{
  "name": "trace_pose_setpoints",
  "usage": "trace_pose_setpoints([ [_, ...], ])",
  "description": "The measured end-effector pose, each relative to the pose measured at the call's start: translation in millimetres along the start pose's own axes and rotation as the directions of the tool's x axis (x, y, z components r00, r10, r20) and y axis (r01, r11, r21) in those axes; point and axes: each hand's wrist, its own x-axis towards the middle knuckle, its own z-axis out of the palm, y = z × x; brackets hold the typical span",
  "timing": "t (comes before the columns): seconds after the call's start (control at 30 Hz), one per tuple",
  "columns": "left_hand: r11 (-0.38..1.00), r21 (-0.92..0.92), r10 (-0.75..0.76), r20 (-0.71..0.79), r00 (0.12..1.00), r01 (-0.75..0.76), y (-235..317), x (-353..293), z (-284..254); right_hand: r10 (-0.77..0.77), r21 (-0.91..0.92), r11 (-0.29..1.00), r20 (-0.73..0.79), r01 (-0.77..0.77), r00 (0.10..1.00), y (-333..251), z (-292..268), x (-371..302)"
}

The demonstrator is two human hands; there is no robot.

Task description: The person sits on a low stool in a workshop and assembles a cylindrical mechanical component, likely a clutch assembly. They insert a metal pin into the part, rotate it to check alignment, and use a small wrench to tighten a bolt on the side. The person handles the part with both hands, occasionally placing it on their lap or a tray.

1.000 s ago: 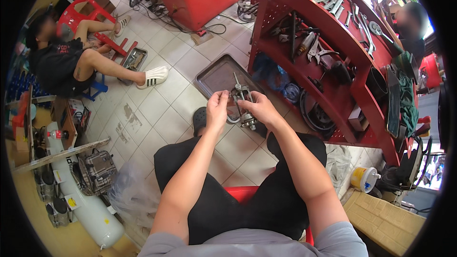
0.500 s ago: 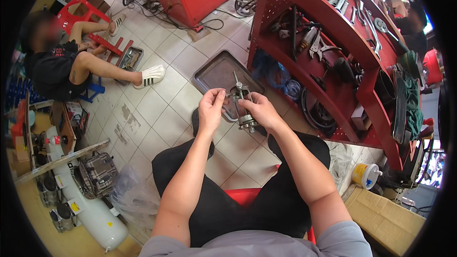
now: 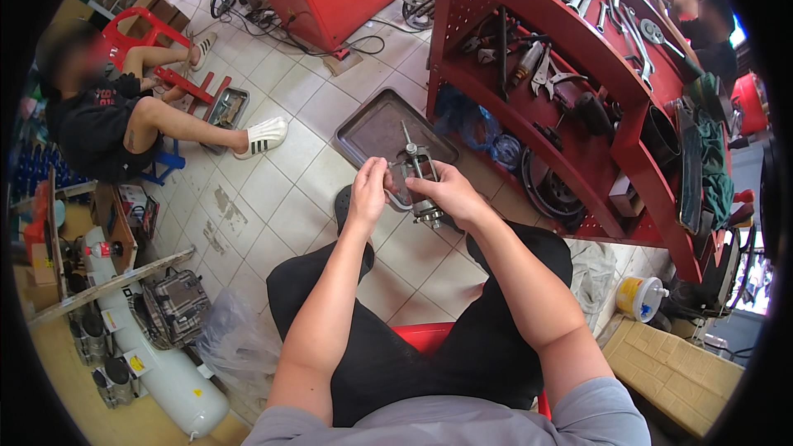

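Near the centre of the frame, the person sits on a red stool (image 3: 429,337) and holds a small metal assembly (image 3: 420,182) up in front of the knees, over the tiled floor (image 3: 281,198). It looks like a mechanical part with a thin rod sticking up from its top; finer detail is too small to tell. The right hand (image 3: 450,196) has its grip clenched around the body of the assembly and steadies it upright. The left hand (image 3: 368,187) pinches at the assembly's left side with the fingertips closed on some small piece there; what that piece is cannot be made out.

Judging by this, the step in hand is fitting or working a small part on the side of the assembly. That work calls for the right hand to hold firm while the left makes fine finger movements.

Just behind the hands, a dark metal tray (image 3: 376,128) lies on the floor. A red tool rack (image 3: 595,58) fills the upper right, and another person (image 3: 107,124) sits at the upper left.
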Motion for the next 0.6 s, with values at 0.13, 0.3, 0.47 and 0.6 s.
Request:
trace_pose_setpoints([
  [0.13,0.998,0.034,-0.042,-0.098,0.994,0.046,-1.2,1.5,-3.6,0.022,0.153,0.988,0.03,-0.026,0.999,-3.5,11.3,-4.6],
  [0.3,0.989,0.132,-0.052,-0.144,0.988,0.071,5.3,1.9,-4.9,0.054,0.222,0.973,0.069,-0.068,0.996,-2.9,9.9,-4.1],
  [0.47,0.99,0.096,-0.083,-0.176,0.981,0.101,6.9,1.8,-6.0,0.08,0.331,0.936,0.118,-0.116,0.99,-6.6,11.5,-11.5],
  [0.6,0.99,0.1,-0.074,-0.194,0.978,0.095,4.6,3.2,-7.9,0.036,0.446,0.891,0.113,-0.083,0.993,-2.6,14.2,-15.7],
])
